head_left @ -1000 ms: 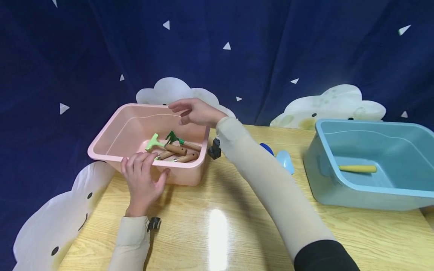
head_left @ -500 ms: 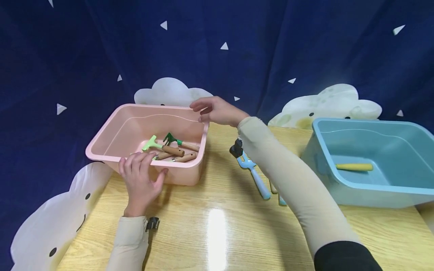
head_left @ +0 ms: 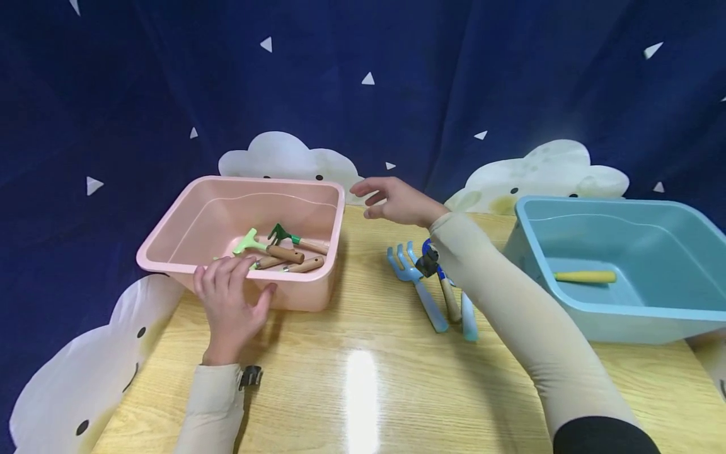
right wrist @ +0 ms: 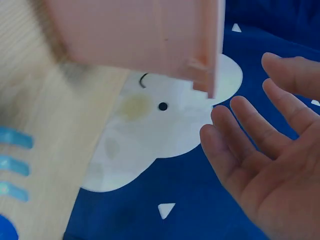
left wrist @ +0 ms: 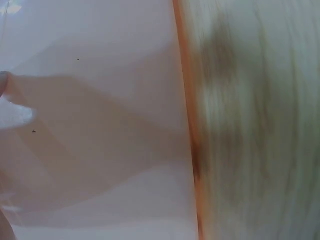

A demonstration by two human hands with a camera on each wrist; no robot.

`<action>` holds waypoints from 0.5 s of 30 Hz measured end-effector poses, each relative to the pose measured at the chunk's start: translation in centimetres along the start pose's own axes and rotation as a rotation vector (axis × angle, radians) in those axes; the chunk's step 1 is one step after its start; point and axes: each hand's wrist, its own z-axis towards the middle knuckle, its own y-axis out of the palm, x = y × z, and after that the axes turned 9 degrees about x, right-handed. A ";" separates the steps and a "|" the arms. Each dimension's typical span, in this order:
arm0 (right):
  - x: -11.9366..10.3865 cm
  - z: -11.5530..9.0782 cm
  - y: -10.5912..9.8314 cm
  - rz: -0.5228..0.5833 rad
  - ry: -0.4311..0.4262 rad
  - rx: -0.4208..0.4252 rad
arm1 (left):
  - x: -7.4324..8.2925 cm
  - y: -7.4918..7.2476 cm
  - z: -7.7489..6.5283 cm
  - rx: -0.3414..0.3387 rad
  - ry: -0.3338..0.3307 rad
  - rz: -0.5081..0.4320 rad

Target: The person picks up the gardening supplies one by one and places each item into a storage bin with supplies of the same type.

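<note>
My left hand [head_left: 229, 312] grips the near rim of a pink plastic bin [head_left: 303, 293], fingers over the edge and thumb outside. Inside lie a light green tool head on a wooden handle [head_left: 285, 253], a small dark green rake [head_left: 279, 234] and other wooden handles. Just right of the bin, my right hand [head_left: 401, 202] hovers with loosely bent fingers and nothing in it. Below its wrist, a light blue hand fork [head_left: 407, 272], a dark blue tool with a wooden handle [head_left: 450, 302] and a light blue handle [head_left: 469, 318] lie on the table, partly hidden by the forearm.
At the right stands a blue-green bin [head_left: 635, 310] with a yellow handle-like rod [head_left: 587, 277] in it. A dark blue curtain [head_left: 317, 75] with white triangles and cloud shapes hangs behind the wooden table [head_left: 306, 384].
My right hand has moved right, from over the pink bin to beside it, uncovering the blue tools on the table. My left hand stays on the rim.
</note>
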 end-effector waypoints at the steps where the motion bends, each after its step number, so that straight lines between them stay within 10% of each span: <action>1: 0.4 -0.4 0.1 -0.007 0.003 0.001 | 0.0 0.0 0.0 0.000 0.000 0.000; 15: 6.3 -6.3 0.3 -0.035 0.043 -0.007 | 0.0 0.1 -0.2 0.013 -0.008 -0.009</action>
